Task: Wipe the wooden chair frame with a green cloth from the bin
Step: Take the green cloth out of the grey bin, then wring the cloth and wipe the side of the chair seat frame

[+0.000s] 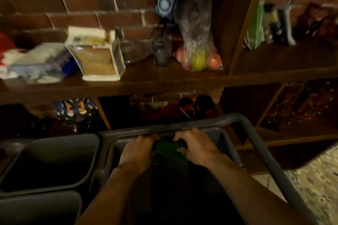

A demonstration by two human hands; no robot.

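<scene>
A dark green cloth is bunched between both of my hands, just inside the far end of a large grey bin. My left hand grips the cloth's left side with its fingers curled. My right hand grips its right side, close under the bin's far rim. The lower part of the cloth hangs down into the dark inside of the bin. No wooden chair frame is in view.
Two more grey bins stand to the left. Behind them a wooden shelf unit against a brick wall holds a white box, a bag of fruit, a speaker and books. Patterned floor shows at right.
</scene>
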